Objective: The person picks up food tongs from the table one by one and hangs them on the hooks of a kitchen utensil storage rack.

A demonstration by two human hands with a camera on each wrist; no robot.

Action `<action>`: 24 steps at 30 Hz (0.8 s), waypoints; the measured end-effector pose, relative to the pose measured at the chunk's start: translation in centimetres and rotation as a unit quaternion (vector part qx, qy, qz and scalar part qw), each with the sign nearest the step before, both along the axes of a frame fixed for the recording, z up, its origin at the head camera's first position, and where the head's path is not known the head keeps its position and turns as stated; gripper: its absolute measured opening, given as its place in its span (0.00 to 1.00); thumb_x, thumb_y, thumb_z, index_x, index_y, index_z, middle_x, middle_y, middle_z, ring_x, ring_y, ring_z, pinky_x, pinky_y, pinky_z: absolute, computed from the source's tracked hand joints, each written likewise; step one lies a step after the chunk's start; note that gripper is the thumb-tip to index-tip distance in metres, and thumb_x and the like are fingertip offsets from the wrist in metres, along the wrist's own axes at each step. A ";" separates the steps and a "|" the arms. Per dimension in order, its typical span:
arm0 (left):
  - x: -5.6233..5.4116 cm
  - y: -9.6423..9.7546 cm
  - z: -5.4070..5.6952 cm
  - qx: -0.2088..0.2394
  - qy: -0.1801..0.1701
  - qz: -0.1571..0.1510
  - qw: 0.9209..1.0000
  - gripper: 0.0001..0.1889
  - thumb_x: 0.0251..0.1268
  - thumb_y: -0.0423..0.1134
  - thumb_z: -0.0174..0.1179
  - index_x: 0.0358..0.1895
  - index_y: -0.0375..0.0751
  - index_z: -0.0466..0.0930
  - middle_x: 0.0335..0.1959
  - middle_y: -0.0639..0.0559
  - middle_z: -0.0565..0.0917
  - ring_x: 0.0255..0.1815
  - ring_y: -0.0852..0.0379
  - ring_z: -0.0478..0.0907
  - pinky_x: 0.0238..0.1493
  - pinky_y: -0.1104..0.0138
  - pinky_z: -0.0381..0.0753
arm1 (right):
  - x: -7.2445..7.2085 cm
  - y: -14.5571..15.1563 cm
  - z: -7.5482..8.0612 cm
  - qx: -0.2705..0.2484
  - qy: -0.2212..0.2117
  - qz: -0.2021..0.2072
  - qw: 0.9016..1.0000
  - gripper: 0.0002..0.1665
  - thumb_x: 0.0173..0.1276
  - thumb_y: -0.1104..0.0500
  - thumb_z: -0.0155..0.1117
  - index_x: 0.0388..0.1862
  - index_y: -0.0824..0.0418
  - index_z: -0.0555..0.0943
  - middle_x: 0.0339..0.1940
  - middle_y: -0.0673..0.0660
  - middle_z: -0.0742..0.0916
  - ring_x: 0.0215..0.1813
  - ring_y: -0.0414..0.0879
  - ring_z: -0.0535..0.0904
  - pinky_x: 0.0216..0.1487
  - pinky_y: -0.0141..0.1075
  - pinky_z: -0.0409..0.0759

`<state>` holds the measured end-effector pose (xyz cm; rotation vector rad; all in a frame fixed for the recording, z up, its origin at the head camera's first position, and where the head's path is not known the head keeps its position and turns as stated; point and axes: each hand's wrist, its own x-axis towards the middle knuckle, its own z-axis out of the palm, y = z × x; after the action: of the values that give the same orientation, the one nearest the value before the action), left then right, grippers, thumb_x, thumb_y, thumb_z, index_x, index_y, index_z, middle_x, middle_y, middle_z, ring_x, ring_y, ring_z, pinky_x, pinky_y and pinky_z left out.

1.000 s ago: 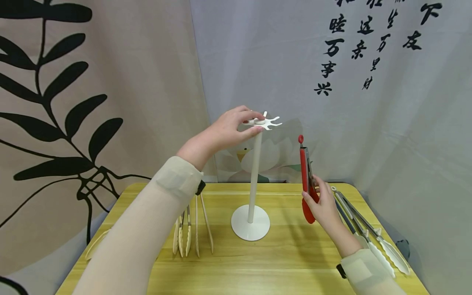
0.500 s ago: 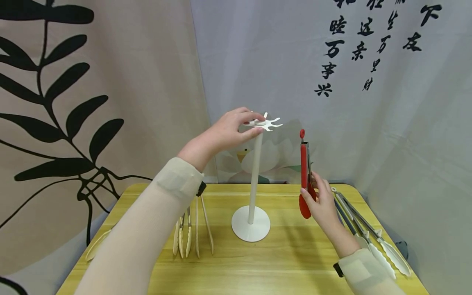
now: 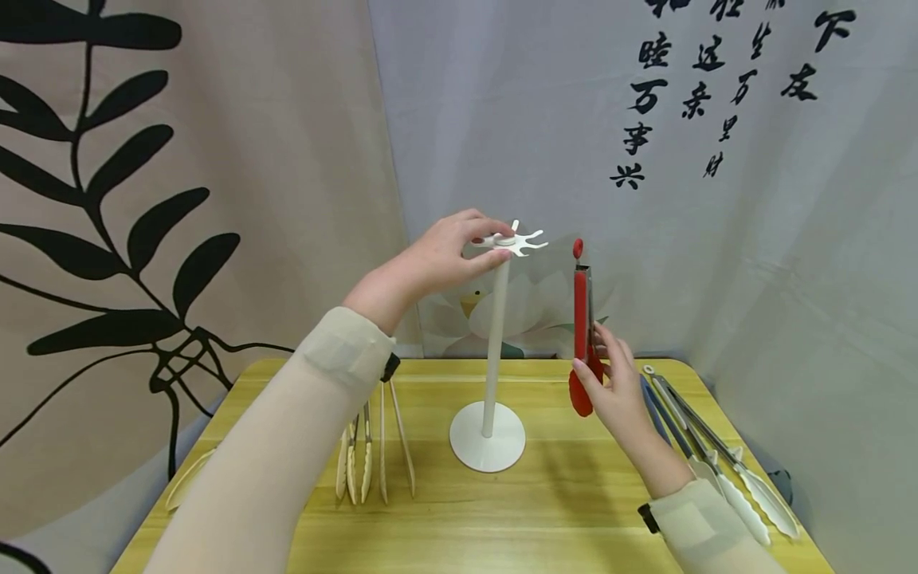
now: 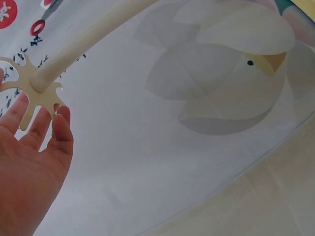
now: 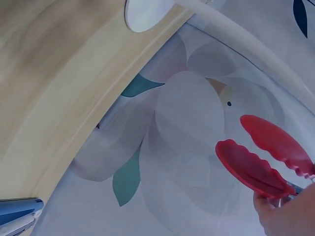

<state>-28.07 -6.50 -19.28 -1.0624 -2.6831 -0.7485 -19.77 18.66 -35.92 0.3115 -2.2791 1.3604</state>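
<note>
My left hand [image 3: 445, 251] holds the pronged top [image 3: 519, 241] of a white utensil stand [image 3: 497, 351]. In the left wrist view its fingers [image 4: 61, 135] curl around the prongs from outside. The stand is upright on its round base [image 3: 488, 450]. To the right of the pole, my right hand [image 3: 617, 391] pinches red tongs [image 3: 579, 319] near their lower part. The tongs are raised, with the red ring up and the scalloped heads down, apart from the stand. In the right wrist view the two red tong heads [image 5: 253, 167] show slightly parted, while most of the right hand is out of frame.
Several tongs with pale tips [image 3: 366, 458] lie left of the stand, partly behind the left sleeve. More tongs [image 3: 717, 454], some with blue handles, lie along the right edge of the wooden table [image 3: 445, 534]. A printed curtain [image 3: 502, 104] hangs behind.
My right hand has lifted the red tongs higher and brought them slightly left, nearer the stand. The left hand has stayed at the stand's top.
</note>
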 end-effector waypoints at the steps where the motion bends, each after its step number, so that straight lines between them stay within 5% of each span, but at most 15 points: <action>1: 0.0 0.0 0.0 0.001 0.001 0.000 1.000 0.20 0.67 0.55 0.53 0.60 0.57 0.74 0.55 0.58 0.74 0.58 0.57 0.70 0.60 0.60 0.71 | 0.1 -0.2 0.2 0.001 0.002 0.000 1.000 0.35 0.66 0.68 0.59 0.71 0.67 0.60 0.59 0.70 0.70 0.55 0.60 0.69 0.56 0.60 0.71; 5: 0.0 0.1 -0.1 0.004 0.002 0.000 1.000 0.20 0.67 0.54 0.53 0.60 0.57 0.74 0.55 0.57 0.74 0.57 0.57 0.70 0.60 0.60 0.72 | 0.3 -0.6 0.6 0.003 0.011 0.001 1.000 0.35 0.66 0.68 0.60 0.70 0.67 0.61 0.59 0.70 0.71 0.55 0.59 0.70 0.56 0.58 0.72; 11: 0.0 0.0 -0.1 0.004 0.003 0.002 1.000 0.20 0.67 0.55 0.53 0.59 0.57 0.74 0.55 0.57 0.73 0.57 0.57 0.70 0.61 0.59 0.71 | 0.3 -1.0 1.0 0.010 0.023 -0.001 1.000 0.35 0.65 0.67 0.61 0.70 0.65 0.62 0.59 0.67 0.72 0.54 0.51 0.71 0.56 0.28 0.72; 13: 0.1 0.0 -0.1 0.004 0.003 0.004 1.000 0.20 0.67 0.55 0.53 0.59 0.57 0.74 0.55 0.57 0.73 0.57 0.57 0.70 0.61 0.59 0.71 | 0.3 -1.2 1.2 0.011 0.027 0.000 1.000 0.36 0.65 0.67 0.61 0.70 0.65 0.62 0.58 0.66 0.72 0.54 0.50 0.71 0.58 0.31 0.73; 17: 0.2 0.1 -0.1 0.004 0.004 0.007 1.000 0.20 0.67 0.55 0.53 0.59 0.58 0.74 0.56 0.57 0.73 0.57 0.58 0.70 0.60 0.60 0.71 | 0.3 -1.3 1.3 0.017 0.032 0.001 0.999 0.36 0.64 0.67 0.62 0.70 0.65 0.62 0.58 0.66 0.73 0.54 0.52 0.72 0.57 0.54 0.73; 24: 0.2 0.1 -0.1 0.003 0.004 0.011 1.000 0.20 0.67 0.54 0.53 0.59 0.57 0.74 0.57 0.56 0.73 0.57 0.57 0.70 0.59 0.59 0.72 | 0.2 -1.6 1.5 0.015 0.041 0.011 0.999 0.35 0.64 0.68 0.62 0.70 0.66 0.63 0.57 0.68 0.73 0.54 0.56 0.71 0.58 0.55 0.73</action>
<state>-27.87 -6.38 -19.37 -1.0317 -2.6799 -0.7469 -19.59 17.10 -34.45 0.3953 -2.2364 1.3020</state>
